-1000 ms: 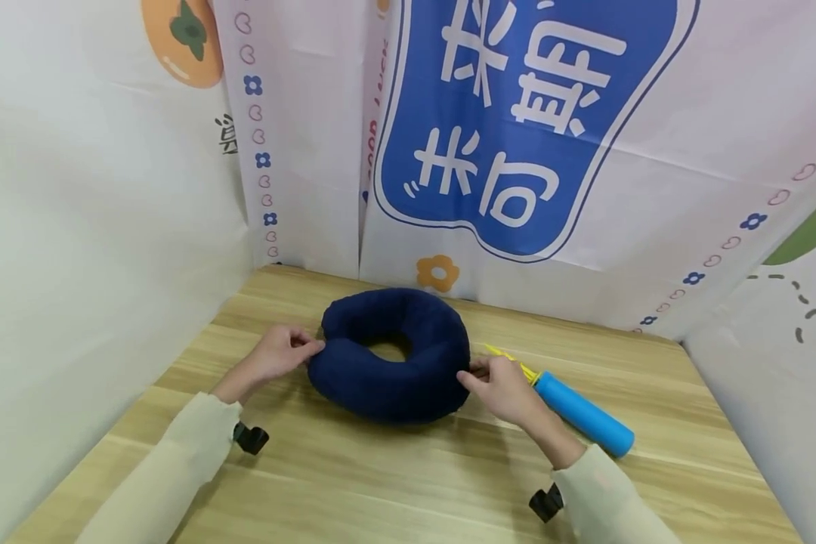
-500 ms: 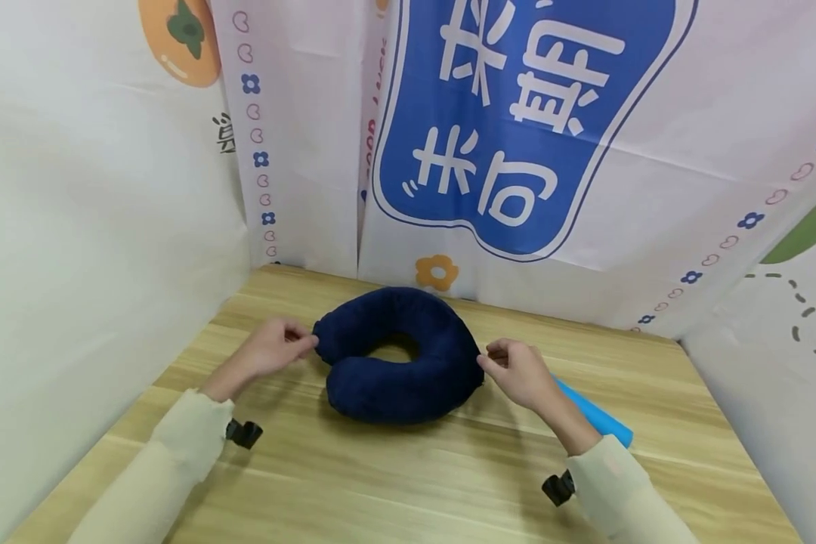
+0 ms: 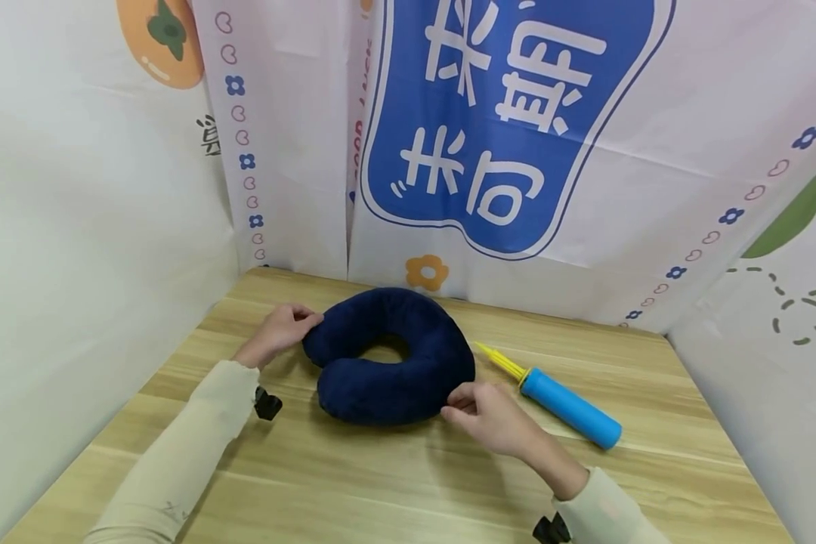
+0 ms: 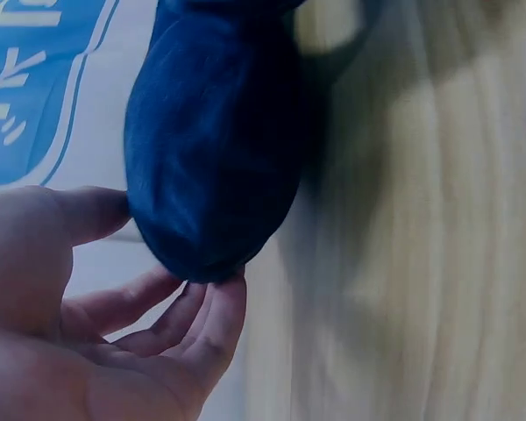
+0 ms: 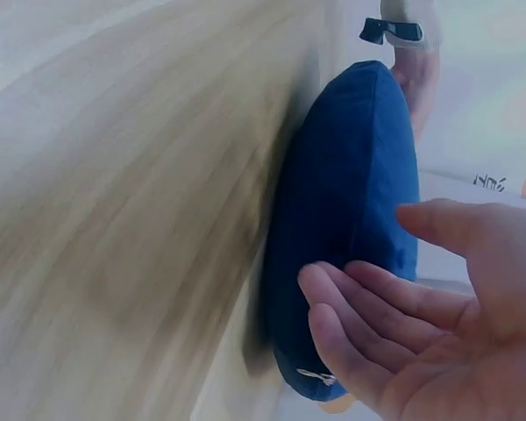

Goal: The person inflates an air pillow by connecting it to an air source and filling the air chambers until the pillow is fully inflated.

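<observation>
A dark navy U-shaped neck pillow lies on the wooden table, its gap facing left. At its farther end, my left hand holds the tip; in the left wrist view the thumb sits on one side of the pillow's end and the fingertips against its bottom. My right hand is at the pillow's near right edge, fingers loosely bent. In the right wrist view its fingertips lie against or just in front of the pillow's side; contact is hard to tell. A small pale tag shows at the pillow's lower edge there.
A blue hand pump with a yellow nozzle lies right of the pillow, behind my right hand. The wooden table meets a printed sheet at the back and white walls at both sides.
The pillow's two ends, together at first, now stand apart. My left hand has moved slightly farther back; my right hand has slid nearer along the edge, uncovering the pump's nozzle.
</observation>
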`<action>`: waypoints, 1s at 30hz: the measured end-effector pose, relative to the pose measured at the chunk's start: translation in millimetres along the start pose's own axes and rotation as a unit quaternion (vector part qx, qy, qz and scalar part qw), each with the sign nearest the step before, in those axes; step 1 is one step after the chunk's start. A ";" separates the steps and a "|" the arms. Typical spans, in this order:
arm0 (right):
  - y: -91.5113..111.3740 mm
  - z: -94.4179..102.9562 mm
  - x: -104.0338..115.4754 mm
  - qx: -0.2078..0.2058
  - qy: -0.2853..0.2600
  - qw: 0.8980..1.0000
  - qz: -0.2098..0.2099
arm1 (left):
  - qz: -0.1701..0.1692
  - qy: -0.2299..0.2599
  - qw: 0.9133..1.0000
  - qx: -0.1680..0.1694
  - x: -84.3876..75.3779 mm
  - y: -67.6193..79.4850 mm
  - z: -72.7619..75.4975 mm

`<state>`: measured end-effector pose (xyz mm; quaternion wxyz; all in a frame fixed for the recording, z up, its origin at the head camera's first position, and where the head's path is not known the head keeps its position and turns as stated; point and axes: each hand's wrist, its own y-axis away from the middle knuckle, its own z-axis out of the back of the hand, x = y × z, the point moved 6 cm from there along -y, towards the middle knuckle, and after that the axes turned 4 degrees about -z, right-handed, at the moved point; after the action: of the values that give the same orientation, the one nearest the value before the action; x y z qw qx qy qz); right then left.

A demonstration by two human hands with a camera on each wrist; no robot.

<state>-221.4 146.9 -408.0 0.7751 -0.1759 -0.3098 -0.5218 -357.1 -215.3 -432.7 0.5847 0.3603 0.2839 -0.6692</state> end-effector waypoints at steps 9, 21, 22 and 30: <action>-21.9 11.1 -13.6 -0.075 -0.025 0.993 -0.086 | -0.006 0.035 0.999 -0.010 -7.8 23.7 2.2; -61.1 31.4 -41.6 -0.104 -0.020 0.992 -0.074 | -0.064 -0.014 0.998 0.018 -37.3 84.0 -29.6; -62.2 32.5 -42.4 -0.109 -0.015 0.991 -0.071 | -0.069 -0.018 0.997 0.024 -38.3 86.6 -33.5; -53.9 29.8 -38.9 -0.097 0.088 0.990 -0.049 | -0.126 -0.127 0.982 0.053 -40.0 97.6 -34.7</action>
<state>-290.0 170.7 -414.4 0.7524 -0.1881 -0.1970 -0.5998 -253.3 -179.5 -416.2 0.5074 0.2638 0.2144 -0.7918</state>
